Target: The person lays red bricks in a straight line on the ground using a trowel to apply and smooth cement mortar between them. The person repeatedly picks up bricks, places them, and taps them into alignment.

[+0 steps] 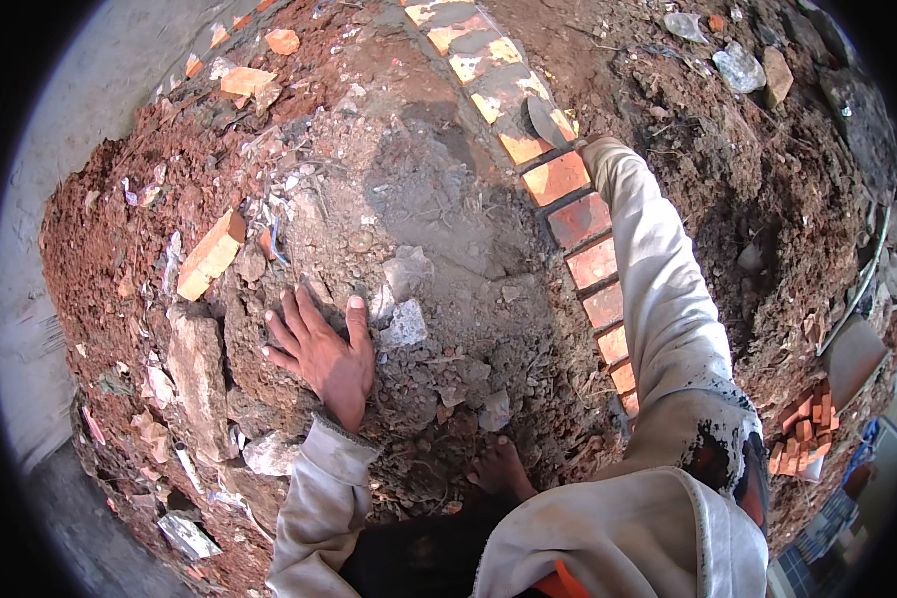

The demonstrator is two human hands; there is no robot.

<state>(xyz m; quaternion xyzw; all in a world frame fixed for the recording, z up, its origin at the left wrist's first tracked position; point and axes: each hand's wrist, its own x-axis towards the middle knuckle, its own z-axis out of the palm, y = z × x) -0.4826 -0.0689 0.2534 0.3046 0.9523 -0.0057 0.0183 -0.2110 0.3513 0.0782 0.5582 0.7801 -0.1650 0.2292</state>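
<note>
My left hand (324, 354) rests spread on grey, stony rubble (409, 379), its fingers apart and empty. My right arm stretches forward along a row of red and orange bricks (588, 262) that runs from near me toward the top. At its end my right hand (593, 148), mostly hidden by the sleeve, grips a trowel (545, 122), whose grey blade lies over the mortar-smeared bricks (482, 60). The bricks nearer me have dark joints and bare tops. A loose orange brick (211, 257) lies left of my left hand.
My bare foot (498, 468) stands on soil below the rubble. At far left is a concrete surface (35, 279). Brick pieces (247, 82) and stones (738, 68) lie on the dirt. A pile of bricks (802, 434) and a pale hose (857, 299) are at right.
</note>
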